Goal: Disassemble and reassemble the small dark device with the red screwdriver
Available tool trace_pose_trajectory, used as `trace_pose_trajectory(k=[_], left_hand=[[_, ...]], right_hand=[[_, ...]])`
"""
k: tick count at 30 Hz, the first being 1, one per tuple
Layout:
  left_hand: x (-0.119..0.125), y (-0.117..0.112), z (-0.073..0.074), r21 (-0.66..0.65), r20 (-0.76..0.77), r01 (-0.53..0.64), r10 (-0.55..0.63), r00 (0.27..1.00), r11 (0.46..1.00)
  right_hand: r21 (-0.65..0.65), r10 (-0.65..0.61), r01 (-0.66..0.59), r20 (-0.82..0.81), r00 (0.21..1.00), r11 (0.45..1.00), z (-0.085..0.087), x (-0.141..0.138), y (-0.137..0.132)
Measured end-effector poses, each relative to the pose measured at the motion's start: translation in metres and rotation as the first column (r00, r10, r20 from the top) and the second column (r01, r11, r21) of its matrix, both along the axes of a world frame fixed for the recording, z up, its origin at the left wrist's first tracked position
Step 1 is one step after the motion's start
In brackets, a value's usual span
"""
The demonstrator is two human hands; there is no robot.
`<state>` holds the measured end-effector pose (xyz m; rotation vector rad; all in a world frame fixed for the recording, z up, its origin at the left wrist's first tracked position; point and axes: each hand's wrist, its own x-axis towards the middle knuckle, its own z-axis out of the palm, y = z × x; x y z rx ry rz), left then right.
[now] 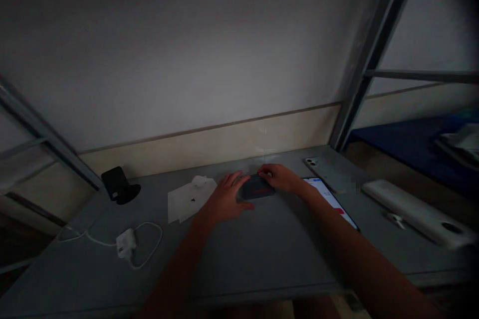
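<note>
A dark, flat, rectangular object [257,187] with faint reddish marks lies on the grey desk; its kind is hard to make out in the dim light. My left hand [225,200] is open beside its left edge, fingers apart and thumb stretched toward the near side. At the object's far right corner, my right hand [280,177] has its fingers curled closed on the edge. White papers [187,202] lie left of my left hand, with a small white item [199,181] on them. A phone with a lit screen [329,199] lies partly behind my right forearm.
On the left are a black stand [118,184] and a white charger [126,243] with a looped cable. At the right lie another phone [325,172], a long white case [415,212] and a small white item [395,220]. Metal posts [364,75] rise beside the wall.
</note>
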<state>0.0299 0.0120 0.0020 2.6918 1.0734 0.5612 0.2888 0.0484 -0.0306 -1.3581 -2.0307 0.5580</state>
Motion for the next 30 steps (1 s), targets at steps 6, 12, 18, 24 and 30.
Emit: trace_pose_trajectory(k=[6, 12, 18, 24, 30], left_hand=[[0.025, 0.022, -0.027, -0.034, -0.003, 0.065, -0.065, 0.998, 0.997], [0.020, 0.017, -0.026, -0.013, 0.103, -0.018, 0.020, 0.995, 1.000], [0.024, 0.019, -0.030, -0.229, 0.273, -0.184, 0.244, 0.930, 0.956], [0.013, 0.024, -0.029, -0.419, 0.535, -0.020, 0.265, 0.803, 0.908], [0.008, 0.031, -0.036, -0.523, 0.554, 0.110, 0.239, 0.798, 0.845]], right_hand=[[0.089, -0.068, 0.075, -0.074, 0.995, 0.993, -0.005, 0.008, 0.008], [0.121, 0.024, 0.063, -0.607, 0.794, 0.991, 0.020, 0.007, 0.003], [0.091, 0.135, -0.110, -0.851, 0.507, 0.990, 0.045, -0.010, -0.015], [0.116, 0.118, -0.040, -0.827, 0.549, 0.992, 0.044, -0.013, -0.016], [0.180, 0.139, -0.022, -0.671, 0.728, 0.983, 0.048, -0.021, -0.021]])
